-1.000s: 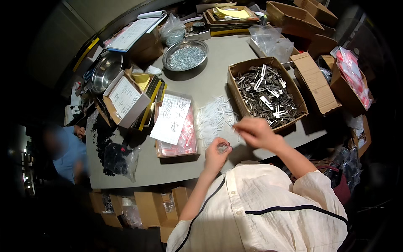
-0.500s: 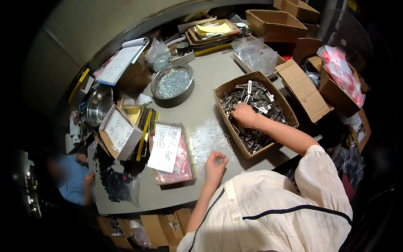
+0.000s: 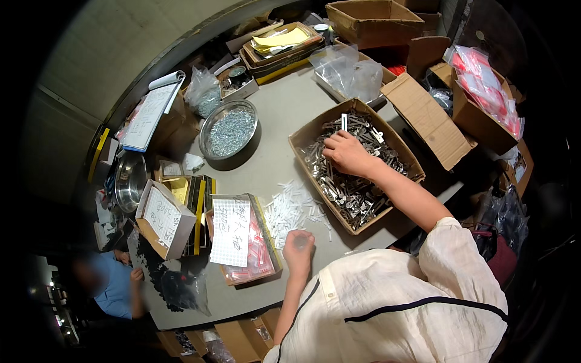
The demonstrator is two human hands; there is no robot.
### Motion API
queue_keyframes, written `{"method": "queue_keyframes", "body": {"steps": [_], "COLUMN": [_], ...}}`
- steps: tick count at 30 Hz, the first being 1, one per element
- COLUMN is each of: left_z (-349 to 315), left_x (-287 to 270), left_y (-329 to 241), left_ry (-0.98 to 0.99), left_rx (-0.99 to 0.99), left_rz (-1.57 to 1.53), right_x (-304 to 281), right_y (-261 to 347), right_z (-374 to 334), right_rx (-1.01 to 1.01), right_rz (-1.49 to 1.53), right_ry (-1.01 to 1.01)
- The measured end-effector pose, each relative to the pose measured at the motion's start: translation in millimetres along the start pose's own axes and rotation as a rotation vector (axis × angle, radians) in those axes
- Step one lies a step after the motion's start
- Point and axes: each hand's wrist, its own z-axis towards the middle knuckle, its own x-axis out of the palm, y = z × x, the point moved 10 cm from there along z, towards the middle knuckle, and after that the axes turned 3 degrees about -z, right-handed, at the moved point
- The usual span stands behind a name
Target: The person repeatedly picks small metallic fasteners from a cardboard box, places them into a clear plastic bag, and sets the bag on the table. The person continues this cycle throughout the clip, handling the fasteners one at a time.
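Observation:
My right hand (image 3: 350,155) reaches over a cardboard box (image 3: 308,171). Its fingers curl down among slotted flat metal pieces (image 3: 357,199), and the fingertips are partly hidden. One pale slotted piece (image 3: 344,122) stands out just beyond the hand. Curled up near the table's front edge, my left hand (image 3: 298,257) has something small and translucent in its fingers, too indistinct to name. It is beside a spread of small white strips (image 3: 292,209) on the grey table (image 3: 275,112).
A box of red-and-clear plastic bags (image 3: 257,257) lies left of the strips, a written sheet (image 3: 233,233) on top. Farther back stands a metal bowl (image 3: 254,124) of small shiny parts. Opened cartons (image 3: 375,27) line the far side. A blue-clad person (image 3: 115,284) sits at the left.
My right hand has moved slightly farther into the metal pieces. My left hand stays curled near the white strips. The whole view has shifted and tilted a little.

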Motion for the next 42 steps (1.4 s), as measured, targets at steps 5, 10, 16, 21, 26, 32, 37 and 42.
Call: {"method": "queue_keyframes", "body": {"steps": [5, 10, 16, 21, 26, 32, 37, 42], "left_z": [2.1, 1.3, -3.3, -6.3, 5.9, 2.8, 6.8, 1.3], "left_x": [0.7, 12.6, 15.1, 9.2, 25.3, 54.9, 59.6, 52.5], "left_y": [-10.1, -19.9, -40.6, -63.9, -88.7, -129.7, -102.4, -68.5], "left_ry": [-0.028, 0.007, -0.035, -0.06, -0.006, 0.066, 0.213, 0.403], "left_rx": [0.003, 0.022, 0.021, 0.204, 0.208, 0.592, 0.231, -0.108], "left_rz": [-0.015, 0.001, 0.002, 0.16, 0.246, 0.471, -0.018, -0.332], "right_x": [4.7, 63.8, 53.8, 6.1, -37.4, -53.0, -72.3, -131.2], "right_y": [21.7, 35.5, 7.1, -4.5, 78.3, 110.9, 121.2, 161.0], "right_z": [0.6, -23.4, -12.7, -14.0, -13.4, -8.6, 5.2, 9.4], "right_rx": [0.074, 0.114, 0.283, 0.526, 0.35, 0.162, 0.091, -0.376], "right_rz": [0.053, 0.084, 0.11, 0.708, 1.108, 0.781, 0.941, 0.663], "right_ry": [0.089, 0.361, 0.293, 0.291, 0.573, 0.8, 0.553, 0.208]}}
